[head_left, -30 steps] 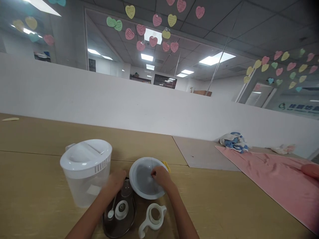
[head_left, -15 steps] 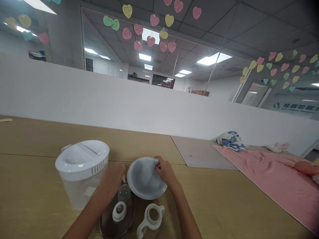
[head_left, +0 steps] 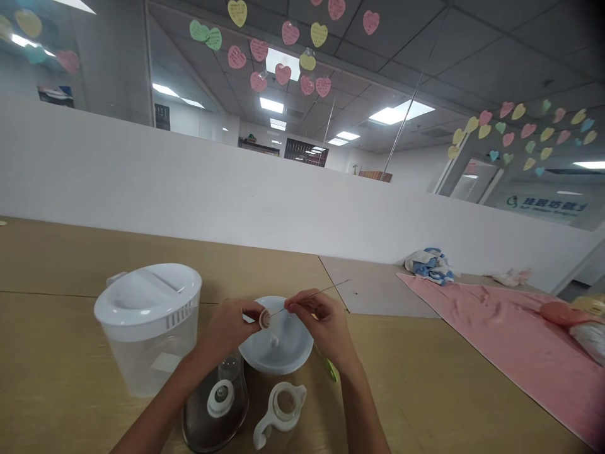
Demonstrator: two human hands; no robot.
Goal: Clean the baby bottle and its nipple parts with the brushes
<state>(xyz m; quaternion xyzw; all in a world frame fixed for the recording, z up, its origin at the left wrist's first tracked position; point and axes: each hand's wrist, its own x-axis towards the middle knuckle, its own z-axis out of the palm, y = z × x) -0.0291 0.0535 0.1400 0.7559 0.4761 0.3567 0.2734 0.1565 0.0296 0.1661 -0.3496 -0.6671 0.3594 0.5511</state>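
Light wooden table [head_left: 61,265] stands in an office room with paper hearts [head_left: 282,74] hanging on the glass. Above it, the person's right hand [head_left: 322,320] pinches a thin metal needle [head_left: 331,288] between its fingers, and the needle tip reaches a small white plastic ring [head_left: 265,319], which the left hand [head_left: 227,329] holds at its edge. Both hands are close together over a shallow white bowl [head_left: 276,343]. Beside them stand a clear plastic pitcher [head_left: 150,359] with white lid on the left, and a dark glass lid [head_left: 201,422] and a white plastic handle piece [head_left: 280,424] on the near side. Far to the right lies a pink towel [head_left: 491,334].
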